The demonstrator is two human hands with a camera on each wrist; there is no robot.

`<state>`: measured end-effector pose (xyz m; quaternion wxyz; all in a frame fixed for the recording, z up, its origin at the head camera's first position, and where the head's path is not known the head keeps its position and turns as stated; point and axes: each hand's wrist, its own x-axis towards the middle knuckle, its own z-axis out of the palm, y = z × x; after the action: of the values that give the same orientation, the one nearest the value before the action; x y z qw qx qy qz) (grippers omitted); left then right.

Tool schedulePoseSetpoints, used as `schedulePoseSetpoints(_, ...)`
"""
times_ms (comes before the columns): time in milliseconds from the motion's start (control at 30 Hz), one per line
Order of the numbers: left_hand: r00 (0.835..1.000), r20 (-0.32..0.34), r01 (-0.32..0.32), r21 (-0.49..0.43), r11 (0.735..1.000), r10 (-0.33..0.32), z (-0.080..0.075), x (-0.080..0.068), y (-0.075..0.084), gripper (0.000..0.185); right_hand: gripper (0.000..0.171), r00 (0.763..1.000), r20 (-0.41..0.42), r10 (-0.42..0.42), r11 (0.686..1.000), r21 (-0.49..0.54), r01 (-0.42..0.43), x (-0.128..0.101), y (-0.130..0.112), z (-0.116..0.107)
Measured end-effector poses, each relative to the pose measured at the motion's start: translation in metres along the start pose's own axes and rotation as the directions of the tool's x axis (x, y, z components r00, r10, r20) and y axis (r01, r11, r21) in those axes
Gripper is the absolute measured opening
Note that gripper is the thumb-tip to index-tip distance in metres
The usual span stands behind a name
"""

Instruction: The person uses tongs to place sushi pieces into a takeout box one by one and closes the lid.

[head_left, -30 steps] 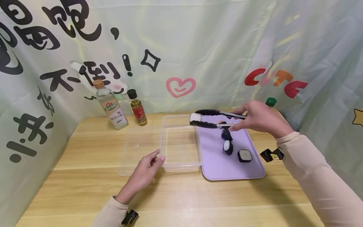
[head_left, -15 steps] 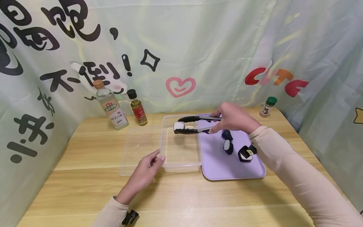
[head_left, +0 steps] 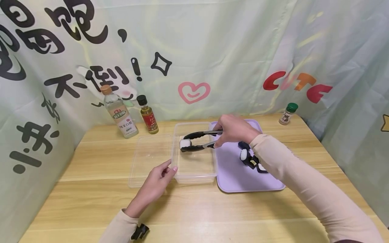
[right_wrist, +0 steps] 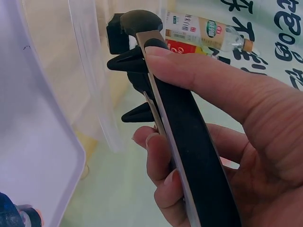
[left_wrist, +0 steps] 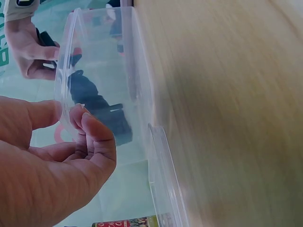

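Right grip (head_left: 234, 130) curled round tongs (head_left: 196, 135), long axis toward 9 o'clock; I see sushi (head_left: 185, 144) between their ends, inside box (head_left: 196, 179) outline, floor contact unclear. Left grip (head_left: 156, 180), at sushi's 7 o'clock, pinches box.

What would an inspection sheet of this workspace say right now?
Surface: wood-grain tabletop.
Job's things: tongs hold a sushi piece over or inside the clear container, depth unclear; other sushi pieces lie on the purple tray, partly hidden; lid flat beside the container.
Clutter: orange-capped bottle, black-capped bottle, green-capped shaker, all toward the back.
Grips: left grip pinches the container's rim; right grip holds the tongs.
Cables: nothing seen.
Surroundings: printed fabric backdrop.
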<state>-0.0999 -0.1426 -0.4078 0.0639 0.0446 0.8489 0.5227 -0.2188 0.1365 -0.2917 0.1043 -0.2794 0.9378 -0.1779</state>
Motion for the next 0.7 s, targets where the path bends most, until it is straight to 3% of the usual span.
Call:
schedulePoseSetpoints(67,1.000,-0.001,0.003,0.001,1.000,-0.003,0.0001,0.0003,0.0004,0.060,0.021,1.000,0.006,-0.007,1.000,-0.010,0.007,0.0019,-0.0011,0.0018)
schedulePoseSetpoints(233,1.000,-0.002,0.009,0.001,1.000,-0.009,0.0005,0.0006,0.0008,0.061,0.037,1.000,0.029,-0.009,1.000,-0.023,0.009,0.0046,-0.0043,0.0050)
schedulePoseSetpoints(400,1.000,-0.001,0.009,-0.002,1.000,-0.009,0.0007,0.0005,0.0007,0.060,0.031,0.999,0.035,-0.001,1.000,-0.019,0.002,0.0046,-0.0074,0.0062)
schedulePoseSetpoints(567,1.000,0.001,0.009,-0.014,1.000,-0.009,0.0007,-0.0002,0.0007,0.059,0.041,1.000,0.026,0.010,1.000,0.018,-0.011,0.0032,-0.0071,0.0061)
schedulePoseSetpoints(700,1.000,0.000,0.008,-0.018,1.000,-0.008,0.0007,-0.0005,0.0010,0.059,0.032,1.000,0.011,0.002,0.999,0.040,-0.003,-0.0014,-0.0058,0.0056)
